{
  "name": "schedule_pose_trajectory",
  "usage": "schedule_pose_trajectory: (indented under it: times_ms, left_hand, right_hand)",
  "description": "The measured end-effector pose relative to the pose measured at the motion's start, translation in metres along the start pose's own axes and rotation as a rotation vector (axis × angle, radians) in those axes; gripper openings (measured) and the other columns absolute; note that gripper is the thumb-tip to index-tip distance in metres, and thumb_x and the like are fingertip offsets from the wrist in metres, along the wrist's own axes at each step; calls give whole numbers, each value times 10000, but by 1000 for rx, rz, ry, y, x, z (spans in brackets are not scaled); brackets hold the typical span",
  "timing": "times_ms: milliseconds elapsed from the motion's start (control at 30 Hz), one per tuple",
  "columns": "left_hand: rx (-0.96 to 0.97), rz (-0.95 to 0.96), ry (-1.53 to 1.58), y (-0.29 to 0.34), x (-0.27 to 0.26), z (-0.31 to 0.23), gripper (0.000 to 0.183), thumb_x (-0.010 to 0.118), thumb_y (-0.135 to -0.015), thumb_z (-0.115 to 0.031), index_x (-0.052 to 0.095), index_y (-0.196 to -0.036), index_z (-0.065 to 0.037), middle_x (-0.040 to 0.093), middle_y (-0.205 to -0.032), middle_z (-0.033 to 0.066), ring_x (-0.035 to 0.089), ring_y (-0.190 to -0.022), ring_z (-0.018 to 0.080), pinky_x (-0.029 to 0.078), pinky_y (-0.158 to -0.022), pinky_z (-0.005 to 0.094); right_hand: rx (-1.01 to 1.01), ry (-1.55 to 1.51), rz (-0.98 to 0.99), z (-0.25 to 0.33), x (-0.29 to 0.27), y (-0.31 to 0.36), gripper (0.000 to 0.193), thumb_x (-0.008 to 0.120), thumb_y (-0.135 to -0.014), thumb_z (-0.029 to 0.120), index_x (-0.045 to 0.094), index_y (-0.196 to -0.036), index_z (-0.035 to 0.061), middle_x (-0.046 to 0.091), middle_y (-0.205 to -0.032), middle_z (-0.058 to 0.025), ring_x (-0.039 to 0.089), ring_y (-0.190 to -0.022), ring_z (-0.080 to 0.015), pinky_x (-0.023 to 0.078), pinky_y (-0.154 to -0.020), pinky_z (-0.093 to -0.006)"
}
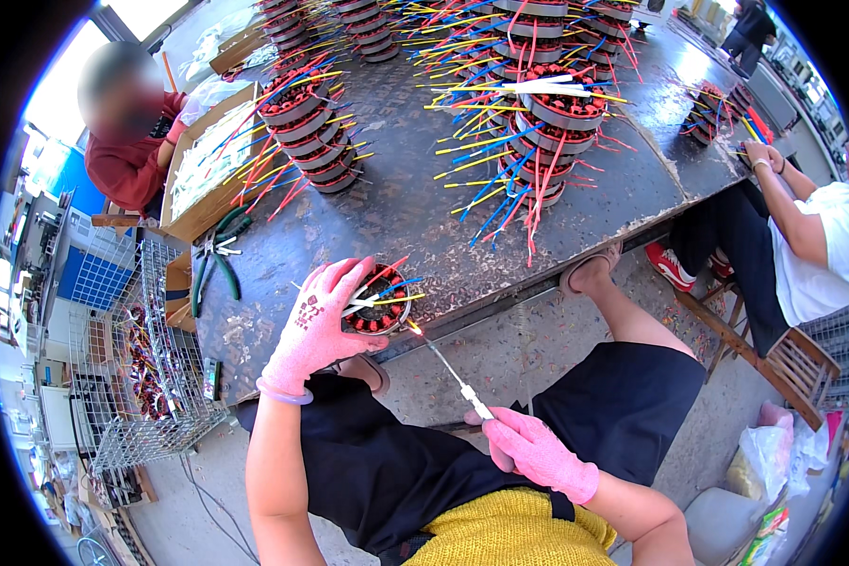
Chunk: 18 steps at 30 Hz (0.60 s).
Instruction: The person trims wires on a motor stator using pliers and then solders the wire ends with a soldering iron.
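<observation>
My left hand [319, 319], in a pink glove, is closed around a motor stator [372, 322] at the table's near edge. Red, blue, yellow and white leads stick out of its ring of dark red windings. Also gloved in pink, my right hand [541, 455] grips a thin torch [455, 375] with a metal stem and a white section near the hand. A small orange glow, like a flame, shows at the torch tip, close to the stator's right rim. The left palm and fingers hide part of the stator.
Stacked stators [549, 127] with wires jutting outward stand across the worn metal table [387, 217]. Green-handled pliers [219, 259] lie by a cardboard box [212, 170] of white pieces. One person [132, 132] sits at the left, another [807, 226] at the right. A wire basket [160, 377] stands left.
</observation>
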State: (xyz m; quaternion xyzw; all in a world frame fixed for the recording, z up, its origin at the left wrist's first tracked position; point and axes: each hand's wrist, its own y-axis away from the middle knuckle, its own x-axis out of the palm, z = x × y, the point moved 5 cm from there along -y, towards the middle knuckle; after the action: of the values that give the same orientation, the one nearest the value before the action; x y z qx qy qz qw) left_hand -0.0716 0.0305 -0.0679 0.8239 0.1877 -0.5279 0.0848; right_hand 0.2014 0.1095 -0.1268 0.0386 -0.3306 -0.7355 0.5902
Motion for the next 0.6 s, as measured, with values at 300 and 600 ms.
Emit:
schedule_pose_trajectory:
  times_ms: [300, 600]
  left_hand:
    - [2, 2, -6, 0, 1, 1, 971, 870, -544, -271, 447, -1394, -67, 466, -1369, 164, 427, -1273, 364, 343, -1087, 434]
    - [6, 0, -3, 0, 0, 0, 980, 875, -533, -260, 447, -1394, -69, 470, -1365, 166, 434, -1265, 366, 345, -1085, 433]
  right_hand:
    - [8, 9, 0, 1, 0, 0, 377, 439, -1027, 258, 517, -1295, 5, 458, -667, 38, 418, -578, -48, 354, -547, -218]
    - [5, -3, -2, 0, 1, 0, 386, 451, -1023, 267, 520, -1300, 7, 460, -653, 34, 413, -578, -51, 341, -543, -217]
